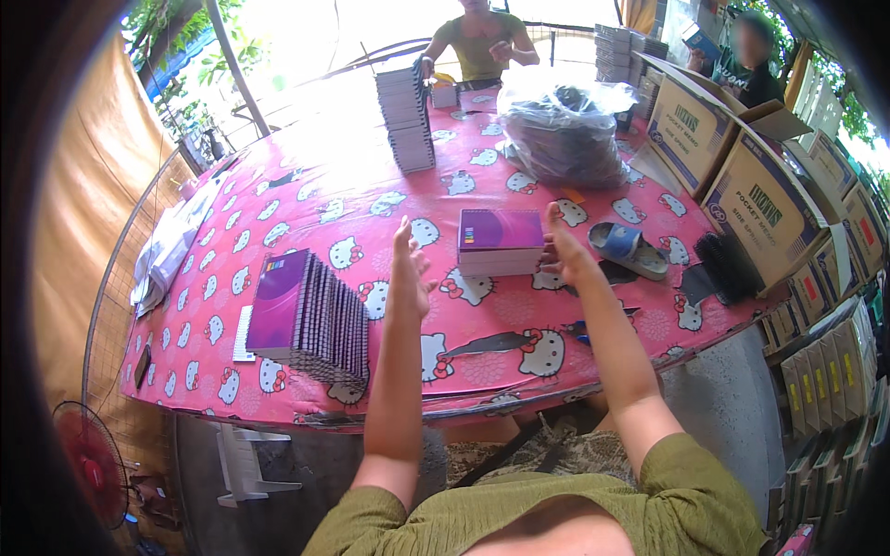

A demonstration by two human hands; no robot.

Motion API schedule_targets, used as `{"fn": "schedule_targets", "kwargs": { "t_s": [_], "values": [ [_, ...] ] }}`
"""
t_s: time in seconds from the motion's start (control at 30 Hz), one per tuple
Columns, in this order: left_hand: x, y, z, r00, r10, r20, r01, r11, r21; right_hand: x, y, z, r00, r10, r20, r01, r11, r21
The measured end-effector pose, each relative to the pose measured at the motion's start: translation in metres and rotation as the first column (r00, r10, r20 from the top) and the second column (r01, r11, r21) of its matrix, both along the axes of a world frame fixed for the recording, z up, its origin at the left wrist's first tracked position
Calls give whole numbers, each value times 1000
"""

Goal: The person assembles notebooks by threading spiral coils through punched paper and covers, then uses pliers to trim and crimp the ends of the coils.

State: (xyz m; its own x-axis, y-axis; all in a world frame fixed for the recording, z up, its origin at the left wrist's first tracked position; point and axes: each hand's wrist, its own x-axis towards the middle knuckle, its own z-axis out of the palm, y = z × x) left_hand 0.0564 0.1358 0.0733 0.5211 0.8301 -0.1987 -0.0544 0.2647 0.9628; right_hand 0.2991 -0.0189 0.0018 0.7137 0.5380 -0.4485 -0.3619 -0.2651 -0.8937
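Two open hands flanked the notebook stack (501, 243): left hand (408, 269) at its nine o'clock, apart, right hand (562, 252) at three, just beside. Probably stiff, fairly heavy, loose stack; best squeezed at both sides.

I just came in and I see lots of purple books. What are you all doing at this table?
A person sits at a table with a pink cartoon-cat cloth. Both hands are raised and open, the left hand and right hand on either side of a small stack of purple notebooks, holding nothing. A leaning row of spiral notebooks lies to the left. Farther off stand a tall notebook pile, a plastic bag of dark things and cardboard boxes. Two other people work at the far side.
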Motion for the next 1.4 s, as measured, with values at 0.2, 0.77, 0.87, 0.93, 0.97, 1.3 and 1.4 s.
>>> {"fn": "schedule_targets", "kwargs": {
  "t_s": [0.2, 0.77, 0.87, 0.93, 0.97, 1.3, 1.4],
  "values": [
    [87, 75, -60, 859, -454, -237, 351, 859, -373, -27, 31, 25, 967, 256, 10, -256, 965, 60],
    [96, 44, -15, 730, -623, -280, 490, 763, -421, -26, 4, 24, 983, 173, 55, -181, 960, 212],
    [94, 31, -14, 771, -620, -144, 533, 753, -387, -22, 5, 20, 983, 157, 95, -172, 968, 182],
    [91, 20, -14, 804, -595, -21, 552, 757, -350, -22, 3, 22, 980, 175, 94, -187, 972, 145],
    [91, 18, -15, 815, -579, 11, 551, 769, -323, -22, 3, 21, 979, 189, 81, -200, 967, 158],
    [-17, -65, 8, 856, -468, 222, 517, 800, -306, -110, -88, 55, 804, 358, 474, -434, 899, 57],
    [-47, -83, 5, 890, -439, 124, 442, 762, -473, -119, -116, 58, 795, 499, 345, -487, 864, -129]
  ]
}}
